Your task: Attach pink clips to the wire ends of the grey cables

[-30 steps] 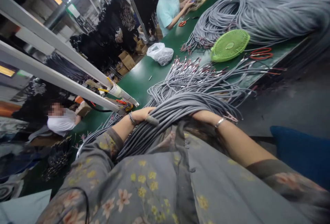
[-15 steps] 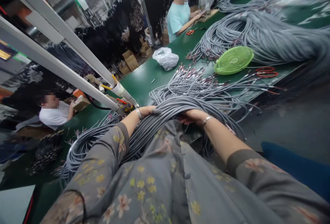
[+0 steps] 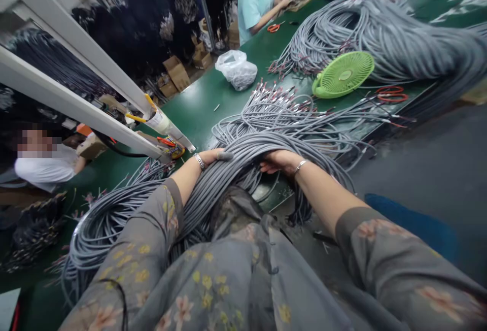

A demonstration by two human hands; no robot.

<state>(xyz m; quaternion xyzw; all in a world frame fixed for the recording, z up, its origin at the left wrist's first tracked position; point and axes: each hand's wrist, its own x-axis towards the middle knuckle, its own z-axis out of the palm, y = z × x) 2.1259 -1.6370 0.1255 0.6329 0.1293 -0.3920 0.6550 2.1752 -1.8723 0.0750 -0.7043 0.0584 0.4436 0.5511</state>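
Observation:
A thick bundle of grey cables [image 3: 249, 154] arches across in front of my body, above the green table. My left hand [image 3: 213, 157] grips its left side, with the thumb, in a grey cover, lying along the top; the other fingers are hidden. Under the right part of the arch, my right hand [image 3: 280, 161] holds the bundle from below, its fingers partly covered by the cables. The bundle's left end runs down beside my left sleeve, near a big coil [image 3: 91, 234]. Right behind it lies a pile of cables with stripped ends [image 3: 281, 105].
Nearby on the green table [image 3: 198, 112] are a green fan [image 3: 344, 74], red-handled scissors [image 3: 391, 93], a plastic bag [image 3: 236, 69] and a larger cable heap [image 3: 380, 41]. White posts [image 3: 87, 57] rise at left. Two people sit across the table. A blue seat [image 3: 411, 224] is at right.
My view has shifted, so the surroundings sit further left and higher. Between my body and the bundle, more of the table edge shows. Both hands still hold the cables.

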